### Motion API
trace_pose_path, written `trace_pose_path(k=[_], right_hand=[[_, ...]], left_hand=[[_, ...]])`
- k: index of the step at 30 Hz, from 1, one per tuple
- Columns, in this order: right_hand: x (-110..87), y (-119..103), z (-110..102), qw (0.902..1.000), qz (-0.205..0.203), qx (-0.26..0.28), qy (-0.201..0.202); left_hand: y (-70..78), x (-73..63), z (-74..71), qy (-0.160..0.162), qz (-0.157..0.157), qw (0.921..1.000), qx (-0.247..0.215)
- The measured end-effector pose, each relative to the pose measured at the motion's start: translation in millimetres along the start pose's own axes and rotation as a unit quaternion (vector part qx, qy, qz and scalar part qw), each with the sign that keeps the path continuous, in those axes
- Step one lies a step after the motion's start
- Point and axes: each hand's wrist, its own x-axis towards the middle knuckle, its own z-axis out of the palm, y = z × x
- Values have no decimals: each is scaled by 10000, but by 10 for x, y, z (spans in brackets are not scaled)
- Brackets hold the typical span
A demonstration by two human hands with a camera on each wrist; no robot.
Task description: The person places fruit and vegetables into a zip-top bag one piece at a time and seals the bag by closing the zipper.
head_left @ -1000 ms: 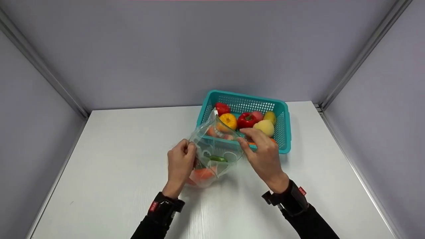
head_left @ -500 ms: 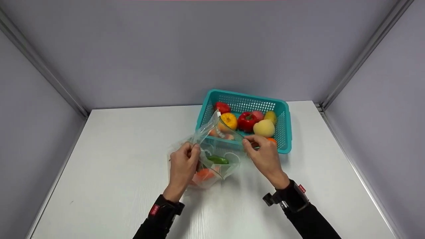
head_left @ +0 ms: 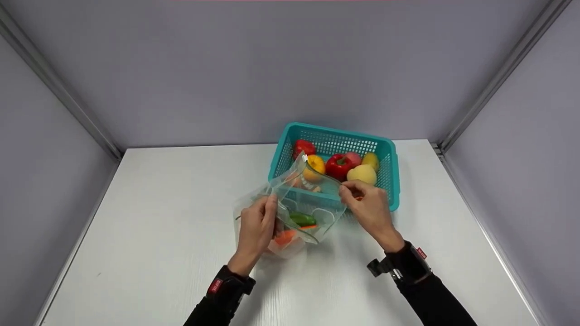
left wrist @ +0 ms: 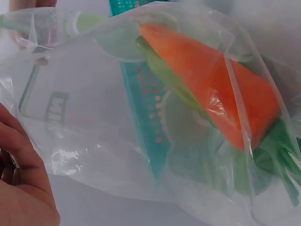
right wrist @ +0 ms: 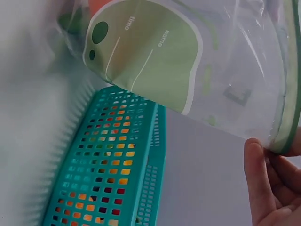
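Observation:
A clear zip bag (head_left: 333, 213) hangs between my hands over the table, its mouth spread open. Its edge is gripped by my left hand (head_left: 256, 226), between thumb and curled fingers. My right hand (head_left: 371, 210) pinches the corner at the green zip strip (right wrist: 290, 113), as the right wrist view shows. Inside lie an orange carrot (left wrist: 211, 84) with green leaves and a green pepper (head_left: 302, 219). A white zip slider (head_left: 304, 158) sits at the far end of the mouth. Printed on the bag is a pale green label (right wrist: 155, 56).
Just behind the bag stands a teal basket (head_left: 393, 181) on the white table (head_left: 172, 217). It holds a red bell pepper (head_left: 337, 167), a yellow pepper (head_left: 316, 165), a pale yellow fruit (head_left: 362, 174) and several others. Grey panels (head_left: 290, 72) enclose the table.
My right fingers, spread apart at the bag's rim earlier, have come together and pinch it. Both hands have drifted slightly right with the bag, whose mouth is pulled further to the right.

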Motion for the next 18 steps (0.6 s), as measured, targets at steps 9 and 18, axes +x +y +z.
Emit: trace_pose_path(k=[9,18], right_hand=[[103,165,-66,9977,614,-36,-285],[328,459,-117,9936,523,-914,-409]], left_hand=[[-24,0,15,-123,-253,9995,134],[-28,11,15,-163,-224,9993,242]])
